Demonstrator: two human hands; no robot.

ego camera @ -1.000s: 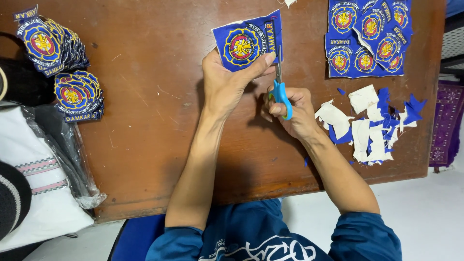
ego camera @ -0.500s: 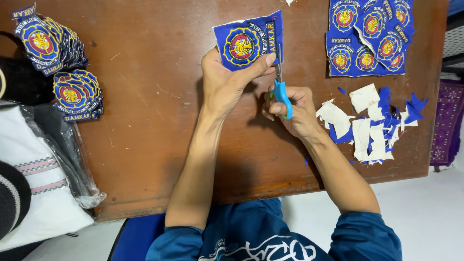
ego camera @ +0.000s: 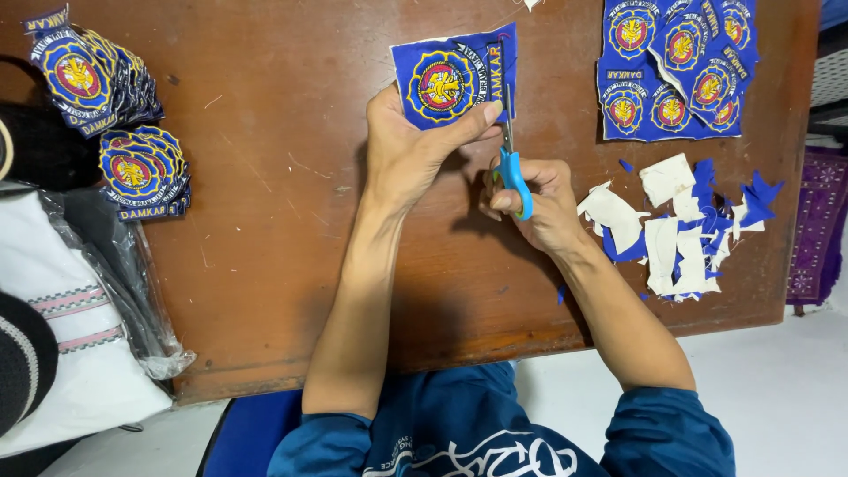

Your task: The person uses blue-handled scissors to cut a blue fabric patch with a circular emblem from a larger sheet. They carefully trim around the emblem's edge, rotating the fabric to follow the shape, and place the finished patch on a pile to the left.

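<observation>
Brown wooden table [ego camera: 265,265] carries everything: above it, the left hand [ego camera: 411,150] pinches a blue embroidered patch [ego camera: 450,79], barely shifted since a second ago, while right-hand [ego camera: 539,199] fingers grip blue-handled scissors [ego camera: 511,163] cutting its edge; scraps [ego camera: 680,221] lie right.

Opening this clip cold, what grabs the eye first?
At top centre, the left hand holds up a blue embroidered patch while the right hand works blue-handled scissors along its right edge. A sheet of uncut patches lies top right above a heap of white and blue offcuts; stacks of trimmed patches sit far left.
</observation>
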